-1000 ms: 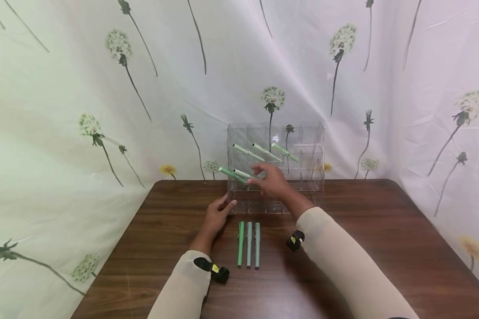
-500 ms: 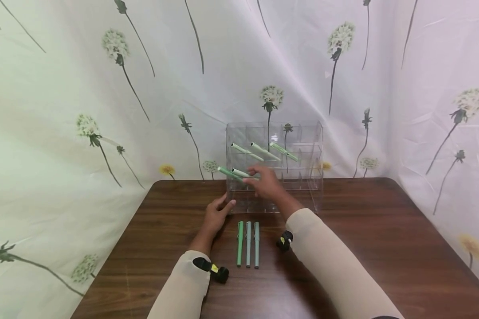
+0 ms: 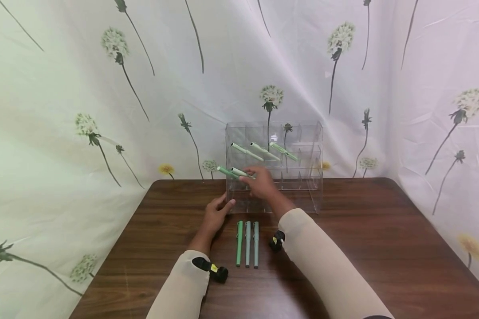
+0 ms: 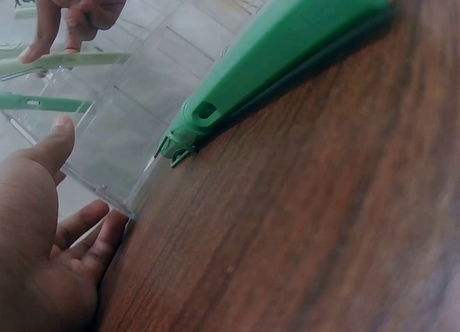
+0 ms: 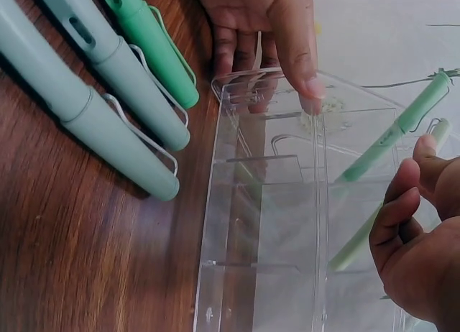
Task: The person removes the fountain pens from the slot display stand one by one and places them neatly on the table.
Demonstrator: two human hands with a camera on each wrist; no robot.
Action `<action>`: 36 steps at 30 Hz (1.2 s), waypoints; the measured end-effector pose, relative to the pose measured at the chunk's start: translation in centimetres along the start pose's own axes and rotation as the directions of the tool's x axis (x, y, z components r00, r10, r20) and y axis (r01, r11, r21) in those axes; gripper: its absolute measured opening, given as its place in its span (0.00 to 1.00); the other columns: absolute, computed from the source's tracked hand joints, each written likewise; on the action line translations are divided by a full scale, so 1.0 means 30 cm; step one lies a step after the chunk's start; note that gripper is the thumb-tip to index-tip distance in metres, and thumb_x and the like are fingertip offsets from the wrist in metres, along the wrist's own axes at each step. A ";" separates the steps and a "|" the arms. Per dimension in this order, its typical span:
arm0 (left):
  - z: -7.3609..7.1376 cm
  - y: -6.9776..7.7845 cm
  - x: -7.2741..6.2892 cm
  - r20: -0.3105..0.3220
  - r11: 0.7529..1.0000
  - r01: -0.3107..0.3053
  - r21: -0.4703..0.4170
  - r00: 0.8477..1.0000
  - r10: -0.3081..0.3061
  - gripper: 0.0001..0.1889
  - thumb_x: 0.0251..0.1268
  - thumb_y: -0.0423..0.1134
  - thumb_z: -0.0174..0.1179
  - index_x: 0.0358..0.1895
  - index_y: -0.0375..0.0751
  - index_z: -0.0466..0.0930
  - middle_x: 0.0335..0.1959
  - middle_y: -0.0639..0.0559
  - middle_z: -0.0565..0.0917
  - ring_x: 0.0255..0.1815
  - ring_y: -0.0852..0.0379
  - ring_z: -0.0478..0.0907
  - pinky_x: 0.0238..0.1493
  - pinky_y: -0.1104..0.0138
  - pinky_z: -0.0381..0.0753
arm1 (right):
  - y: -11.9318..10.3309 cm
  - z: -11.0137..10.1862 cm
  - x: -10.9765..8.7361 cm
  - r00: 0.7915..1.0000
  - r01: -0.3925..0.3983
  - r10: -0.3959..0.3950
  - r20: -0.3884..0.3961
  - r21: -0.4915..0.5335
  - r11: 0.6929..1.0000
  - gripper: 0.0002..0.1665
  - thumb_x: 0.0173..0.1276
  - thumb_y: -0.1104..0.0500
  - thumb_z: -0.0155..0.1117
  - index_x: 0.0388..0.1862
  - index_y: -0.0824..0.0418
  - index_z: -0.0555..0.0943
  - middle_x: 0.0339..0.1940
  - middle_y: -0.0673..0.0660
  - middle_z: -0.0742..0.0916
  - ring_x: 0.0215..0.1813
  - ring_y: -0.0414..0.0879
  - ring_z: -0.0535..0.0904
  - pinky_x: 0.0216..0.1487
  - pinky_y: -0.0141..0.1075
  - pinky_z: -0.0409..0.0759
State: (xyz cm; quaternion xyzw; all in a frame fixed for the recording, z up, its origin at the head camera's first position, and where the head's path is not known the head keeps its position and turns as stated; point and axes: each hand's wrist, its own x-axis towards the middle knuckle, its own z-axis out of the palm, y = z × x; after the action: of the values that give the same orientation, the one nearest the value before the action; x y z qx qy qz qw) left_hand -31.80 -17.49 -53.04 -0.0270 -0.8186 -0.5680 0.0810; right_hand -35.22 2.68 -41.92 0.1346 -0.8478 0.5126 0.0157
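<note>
While bracing, right hand [image 3: 261,182] outstretched.

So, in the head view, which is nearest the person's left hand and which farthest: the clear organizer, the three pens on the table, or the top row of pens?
From the left hand:
1. Clear organizer, touched at its near left corner.
2. Three pens on the table, just to the hand's right.
3. Top row of pens, high in the organizer, behind the right hand.
</note>
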 end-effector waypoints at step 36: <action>-0.003 0.016 -0.004 -0.008 1.000 -0.006 -0.010 1.000 0.006 0.31 0.79 0.52 0.69 0.80 0.50 0.76 0.76 0.36 0.80 0.78 0.37 0.76 0.79 0.41 0.74 | -0.082 -0.027 0.000 0.987 0.071 -0.085 -0.139 -0.102 0.992 0.16 0.83 0.58 0.66 0.64 0.62 0.88 0.59 0.63 0.89 0.45 0.51 0.87 0.45 0.42 0.86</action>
State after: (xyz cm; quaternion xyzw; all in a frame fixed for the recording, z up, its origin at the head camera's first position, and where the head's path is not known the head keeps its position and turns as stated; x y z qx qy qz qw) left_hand -31.61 -17.38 -52.58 -0.0276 -0.8153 -0.5720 0.0856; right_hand -34.71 2.30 -39.42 0.1296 -0.8625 0.4781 0.1029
